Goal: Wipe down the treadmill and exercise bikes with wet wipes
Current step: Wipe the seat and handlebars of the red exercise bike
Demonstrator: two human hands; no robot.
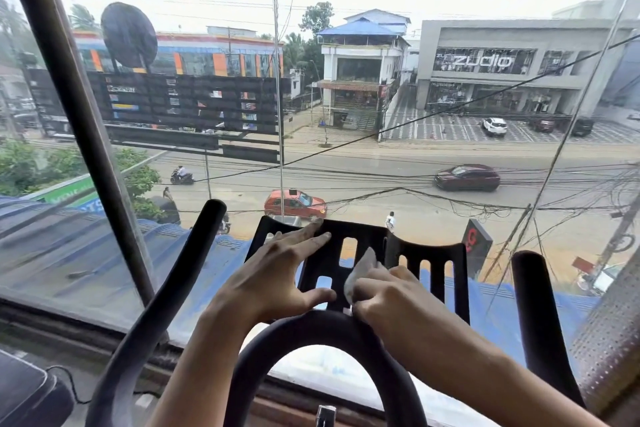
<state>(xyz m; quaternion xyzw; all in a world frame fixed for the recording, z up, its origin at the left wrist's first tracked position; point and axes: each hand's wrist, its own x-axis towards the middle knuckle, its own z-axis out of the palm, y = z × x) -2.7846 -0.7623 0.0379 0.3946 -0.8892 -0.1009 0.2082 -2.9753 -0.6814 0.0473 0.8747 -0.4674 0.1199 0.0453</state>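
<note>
A black slotted tray point(429, 263) sits at the front of an exercise bike, above the curved black handlebar loop point(322, 333). My left hand point(277, 274) lies flat on the tray's left part with straight fingers, its thumb near the loop. My right hand point(388, 295) pinches a crumpled white wet wipe point(362, 270) against the tray's middle section. Black foam-covered handlebar ends rise at the left point(194, 263) and the right point(540, 315).
A large glass window point(346, 114) stands directly behind the bike, with a street, cars and buildings below. A dark slanted post point(79, 121) crosses the left side. A black pad with a cable point(24, 392) sits at the lower left. The window ledge point(86, 326) runs under the handlebars.
</note>
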